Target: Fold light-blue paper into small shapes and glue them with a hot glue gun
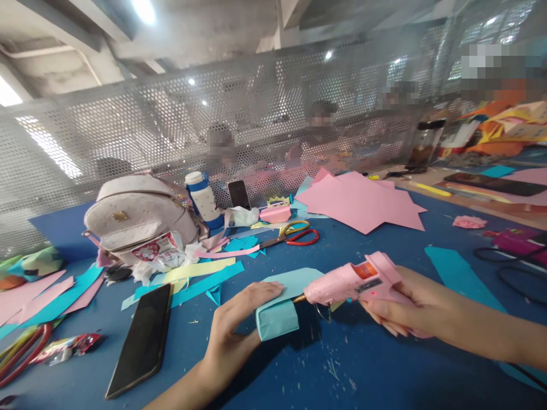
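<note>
My left hand (237, 324) holds a folded light-blue paper piece (277, 320) above the blue table, fingers on top and thumb at its lower left side. A wider flap of the same paper stretches behind to the right. My right hand (397, 307) is wrapped round the handle of a pink glue gun (350, 282), which points left. Its metal tip is at the edge of the folded paper, just under the flap. A small red light shows on the gun's side.
A black phone (143, 341) lies left of my left hand. Beyond are red-and-yellow scissors (294, 234), paper strips (209, 285), a backpack (137, 213), a bottle (203, 199) and pink sheets (363, 199). A perforated metal screen (265, 114) stands behind, with people beyond it.
</note>
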Action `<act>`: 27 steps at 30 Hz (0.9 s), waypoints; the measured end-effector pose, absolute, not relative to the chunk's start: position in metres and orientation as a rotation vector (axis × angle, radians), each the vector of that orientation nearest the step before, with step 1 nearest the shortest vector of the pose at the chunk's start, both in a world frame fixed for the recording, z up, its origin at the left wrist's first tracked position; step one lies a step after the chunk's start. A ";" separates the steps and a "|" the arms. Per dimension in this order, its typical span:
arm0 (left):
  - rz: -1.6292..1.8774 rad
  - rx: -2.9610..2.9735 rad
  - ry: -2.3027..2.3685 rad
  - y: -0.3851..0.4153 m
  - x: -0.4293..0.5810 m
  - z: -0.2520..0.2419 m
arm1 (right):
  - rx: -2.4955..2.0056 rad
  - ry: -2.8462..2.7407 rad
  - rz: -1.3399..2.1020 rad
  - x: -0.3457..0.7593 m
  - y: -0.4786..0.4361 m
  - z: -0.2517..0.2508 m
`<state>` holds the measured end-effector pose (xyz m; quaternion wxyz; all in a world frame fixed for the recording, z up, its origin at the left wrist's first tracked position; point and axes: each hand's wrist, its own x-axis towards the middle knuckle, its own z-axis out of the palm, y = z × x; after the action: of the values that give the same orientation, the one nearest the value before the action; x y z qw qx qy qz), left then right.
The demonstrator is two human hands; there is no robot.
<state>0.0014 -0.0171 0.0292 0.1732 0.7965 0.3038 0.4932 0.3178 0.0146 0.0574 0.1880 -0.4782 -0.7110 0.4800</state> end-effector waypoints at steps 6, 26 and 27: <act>1.381 2.255 0.908 -0.017 0.001 0.027 | -1.299 -2.011 1.456 0.323 0.022 0.056; 1.420 2.140 1.080 -0.018 -0.001 0.029 | -1.184 -1.949 1.108 0.323 0.039 0.091; 1.421 2.127 1.091 -0.018 -0.002 0.029 | -1.242 -1.935 0.988 0.327 0.044 0.093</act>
<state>-0.0016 -0.0176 0.0286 0.1793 0.7525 0.3858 0.5028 0.3272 0.0443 0.0930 0.3140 -0.4713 -0.7341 0.3747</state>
